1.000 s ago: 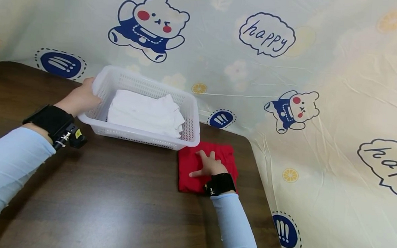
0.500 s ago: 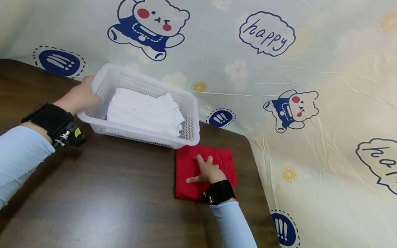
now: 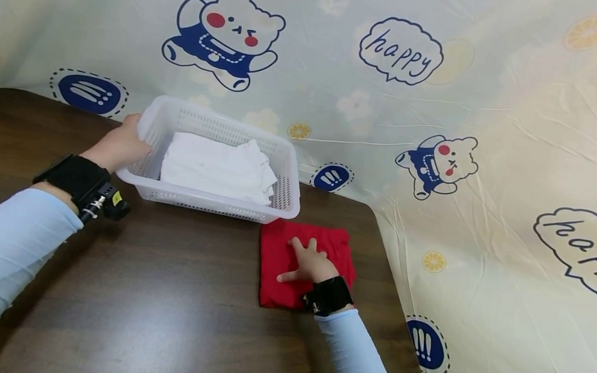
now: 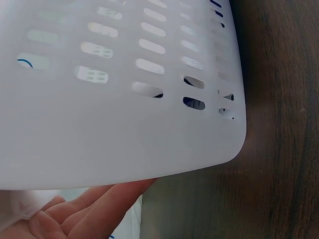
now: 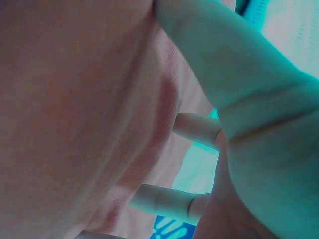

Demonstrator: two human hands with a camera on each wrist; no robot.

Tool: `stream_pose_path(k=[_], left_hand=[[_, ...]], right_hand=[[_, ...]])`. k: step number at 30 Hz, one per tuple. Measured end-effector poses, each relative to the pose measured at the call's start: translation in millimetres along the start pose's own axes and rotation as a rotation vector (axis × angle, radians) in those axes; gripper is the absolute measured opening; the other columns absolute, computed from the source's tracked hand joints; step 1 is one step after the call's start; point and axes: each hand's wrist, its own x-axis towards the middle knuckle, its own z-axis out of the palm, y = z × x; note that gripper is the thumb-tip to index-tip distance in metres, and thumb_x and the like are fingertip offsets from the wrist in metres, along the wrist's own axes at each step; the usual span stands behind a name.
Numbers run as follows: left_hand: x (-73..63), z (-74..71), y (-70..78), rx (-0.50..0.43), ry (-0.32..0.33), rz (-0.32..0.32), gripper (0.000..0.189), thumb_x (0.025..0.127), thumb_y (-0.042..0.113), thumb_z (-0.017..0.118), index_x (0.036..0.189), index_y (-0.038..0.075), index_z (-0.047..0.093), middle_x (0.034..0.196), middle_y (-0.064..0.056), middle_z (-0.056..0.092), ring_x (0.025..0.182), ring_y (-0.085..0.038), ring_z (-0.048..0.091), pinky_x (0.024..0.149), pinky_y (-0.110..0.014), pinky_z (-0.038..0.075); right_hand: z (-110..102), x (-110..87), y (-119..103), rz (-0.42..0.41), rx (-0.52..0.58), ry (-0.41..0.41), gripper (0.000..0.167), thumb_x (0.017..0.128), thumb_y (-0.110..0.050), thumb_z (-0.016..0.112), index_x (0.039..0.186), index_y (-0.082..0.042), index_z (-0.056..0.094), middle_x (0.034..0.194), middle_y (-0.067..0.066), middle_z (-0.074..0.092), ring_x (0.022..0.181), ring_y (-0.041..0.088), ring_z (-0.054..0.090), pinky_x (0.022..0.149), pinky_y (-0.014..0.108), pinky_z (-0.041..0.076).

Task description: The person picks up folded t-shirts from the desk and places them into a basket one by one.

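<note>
My left hand [image 3: 120, 146] grips the left end of a white perforated plastic basket [image 3: 206, 205] at its rim. In the left wrist view, the fingers [image 4: 99, 211] show below the edge of the basket wall [image 4: 114, 134]. Inside the basket lies a folded white cloth [image 3: 215, 168]. A folded red cloth [image 3: 276, 250] lies on the table by the basket's near right corner, which overlaps its far edge. My right hand [image 3: 308, 265] rests on the red cloth with its fingers spread. The right wrist view shows this cloth [image 5: 99, 124] in distorted colours, with fingertips touching it.
The dark wooden table [image 3: 171, 292] extends in front of the basket. A printed curtain [image 3: 325, 58] with bears and lettering hangs along the table's back and right edges, close behind the basket.
My right hand and the red cloth have slid together towards me and slightly left, partly out from beside the basket. The left hand and the basket have stayed in place.
</note>
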Motion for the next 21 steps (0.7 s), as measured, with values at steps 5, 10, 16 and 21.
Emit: stream_pose_path(k=[5, 10, 16, 21], left_hand=[[-0.8, 1.0, 0.7, 0.004, 0.007, -0.006, 0.085, 0.097, -0.001, 0.052, 0.16, 0.002, -0.005, 0.156, -0.039, 0.017, 0.131, -0.064, 0.031, 0.096, -0.083, 0.03], [-1.8, 1.6, -0.1, 0.008, 0.015, -0.007, 0.085, 0.098, 0.002, 0.053, 0.16, 0.003, -0.005, 0.157, -0.038, 0.017, 0.13, -0.063, 0.032, 0.096, -0.083, 0.03], [-0.7, 1.4, -1.6, 0.012, 0.014, -0.02, 0.085, 0.098, 0.003, 0.052, 0.16, 0.001, -0.007, 0.156, -0.039, 0.017, 0.128, -0.063, 0.033, 0.096, -0.083, 0.031], [0.1, 1.0, -2.1, 0.012, 0.009, -0.024, 0.086, 0.098, 0.003, 0.052, 0.159, 0.001, -0.008, 0.156, -0.04, 0.017, 0.128, -0.064, 0.033, 0.096, -0.082, 0.032]], right_hand=[[1, -5.0, -2, 0.002, 0.007, -0.02, 0.095, 0.075, -0.046, 0.088, 0.152, -0.027, 0.036, 0.155, 0.022, 0.028, 0.13, 0.055, 0.04, 0.088, 0.071, 0.05], [2, -8.0, -4, -0.017, -0.015, -0.026, 0.093, 0.075, -0.047, 0.087, 0.15, -0.027, 0.037, 0.153, 0.022, 0.031, 0.129, 0.055, 0.041, 0.09, 0.067, 0.051], [6, -12.0, -8, -0.035, -0.06, -0.02, 0.09, 0.075, -0.049, 0.087, 0.148, -0.028, 0.038, 0.147, 0.02, 0.035, 0.124, 0.052, 0.045, 0.084, 0.062, 0.055], [9, -13.4, -9, -0.039, -0.059, -0.021, 0.09, 0.075, -0.048, 0.087, 0.148, -0.028, 0.038, 0.147, 0.019, 0.036, 0.125, 0.052, 0.043, 0.083, 0.062, 0.056]])
